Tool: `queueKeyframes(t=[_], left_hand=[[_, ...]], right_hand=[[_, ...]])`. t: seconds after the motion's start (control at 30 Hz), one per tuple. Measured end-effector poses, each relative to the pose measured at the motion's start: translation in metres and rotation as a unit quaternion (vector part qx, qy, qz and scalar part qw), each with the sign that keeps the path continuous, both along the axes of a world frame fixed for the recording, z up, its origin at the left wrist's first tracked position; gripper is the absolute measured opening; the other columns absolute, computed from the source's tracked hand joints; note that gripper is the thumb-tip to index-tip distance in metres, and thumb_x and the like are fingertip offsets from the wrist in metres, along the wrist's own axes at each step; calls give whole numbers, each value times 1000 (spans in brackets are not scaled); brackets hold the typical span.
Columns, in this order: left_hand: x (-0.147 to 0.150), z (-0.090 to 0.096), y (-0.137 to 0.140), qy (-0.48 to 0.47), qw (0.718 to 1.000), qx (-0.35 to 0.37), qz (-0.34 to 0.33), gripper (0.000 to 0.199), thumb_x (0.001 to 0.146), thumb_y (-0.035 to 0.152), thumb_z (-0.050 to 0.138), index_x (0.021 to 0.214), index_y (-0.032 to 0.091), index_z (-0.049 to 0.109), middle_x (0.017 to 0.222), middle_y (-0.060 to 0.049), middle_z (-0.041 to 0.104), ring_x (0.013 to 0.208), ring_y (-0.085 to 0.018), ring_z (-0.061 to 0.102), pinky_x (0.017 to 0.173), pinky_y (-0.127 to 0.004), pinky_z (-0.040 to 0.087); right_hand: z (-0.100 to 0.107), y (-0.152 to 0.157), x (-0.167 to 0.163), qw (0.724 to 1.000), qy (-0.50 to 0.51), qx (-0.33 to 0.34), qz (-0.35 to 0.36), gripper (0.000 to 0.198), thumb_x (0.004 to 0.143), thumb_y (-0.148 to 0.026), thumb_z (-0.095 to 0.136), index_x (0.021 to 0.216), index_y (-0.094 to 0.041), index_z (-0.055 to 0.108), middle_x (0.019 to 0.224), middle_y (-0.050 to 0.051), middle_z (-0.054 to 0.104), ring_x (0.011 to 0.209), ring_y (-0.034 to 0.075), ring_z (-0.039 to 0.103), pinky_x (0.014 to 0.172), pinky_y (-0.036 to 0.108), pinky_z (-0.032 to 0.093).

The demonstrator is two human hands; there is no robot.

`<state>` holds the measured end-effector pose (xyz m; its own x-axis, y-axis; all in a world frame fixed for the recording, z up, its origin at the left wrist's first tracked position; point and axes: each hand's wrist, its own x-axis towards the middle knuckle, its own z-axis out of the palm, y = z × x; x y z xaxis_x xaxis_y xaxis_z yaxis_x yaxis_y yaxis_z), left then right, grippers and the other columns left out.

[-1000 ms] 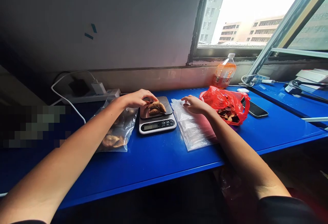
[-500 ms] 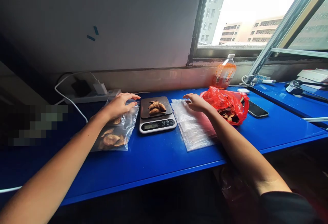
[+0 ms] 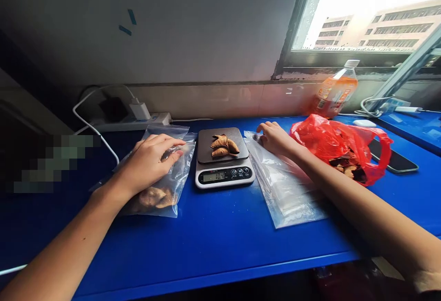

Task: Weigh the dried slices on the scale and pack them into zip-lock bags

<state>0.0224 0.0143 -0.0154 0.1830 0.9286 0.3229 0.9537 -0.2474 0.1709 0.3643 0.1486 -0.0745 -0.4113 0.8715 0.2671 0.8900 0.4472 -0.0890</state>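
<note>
My left hand [image 3: 151, 161] rests over a clear bag of dried brown husk-like pieces [image 3: 155, 197], its fingers curved and apart from the thumb. To its right stands a kitchen scale [image 3: 225, 176] with several curled brown dried pieces [image 3: 224, 146] on its plate; the display is lit and seems to read 10.4. My right hand [image 3: 275, 139] has its fingers bent onto the top edge of a flat stack of clear plastic bags [image 3: 289, 200]; its thumb is mostly hidden. Beyond that wrist sits a red plastic bag [image 3: 327, 135], its mouth showing more dried pieces [image 3: 349, 167].
A phone [image 3: 401, 161] lies right of the red bag. Against the wall stand an orange drink bottle [image 3: 336, 90] and a power strip [image 3: 160, 119] with a white charger [image 3: 140, 110]. A white cable [image 3: 99, 135] runs at the left. The blue table's front edge [image 3: 241, 275] is near.
The view has come closer and turned slightly left. My right fingers have bent down onto the clear bags' top edge. My left hand has settled lower over the filled bag. The scale's reading has changed.
</note>
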Motion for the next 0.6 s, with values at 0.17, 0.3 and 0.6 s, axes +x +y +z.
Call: queueKeyframes(t=[0.17, 0.3, 0.6], left_hand=[[12, 3, -6, -27, 999, 23, -11, 37, 85, 46, 43, 104, 27, 69, 110, -2, 71, 111, -26, 59, 99, -41, 44], [21, 6, -12, -60, 996, 54, -39, 35, 87, 45, 43, 100, 28, 70, 105, -2, 72, 107, -24, 61, 96, -37, 46], [0, -3, -7, 50, 996, -74, -28, 36, 83, 48, 49, 111, 37, 69, 126, -1, 65, 126, -33, 50, 109, -59, 31]], right_hand=[[2, 8, 1, 998, -13, -54, -18, 27, 80, -9, 49, 100, -14, 66, 100, 12, 68, 97, 25, 58, 89, 33, 41], [5, 7, 3, 999, -7, -34, 11, 23, 80, -7, 48, 93, -14, 66, 102, 12, 67, 98, 23, 59, 89, 30, 41], [17, -3, 2, 998, 54, -25, -31, 35, 71, -3, 49, 103, -16, 59, 94, 10, 67, 90, 23, 59, 77, 31, 44]])
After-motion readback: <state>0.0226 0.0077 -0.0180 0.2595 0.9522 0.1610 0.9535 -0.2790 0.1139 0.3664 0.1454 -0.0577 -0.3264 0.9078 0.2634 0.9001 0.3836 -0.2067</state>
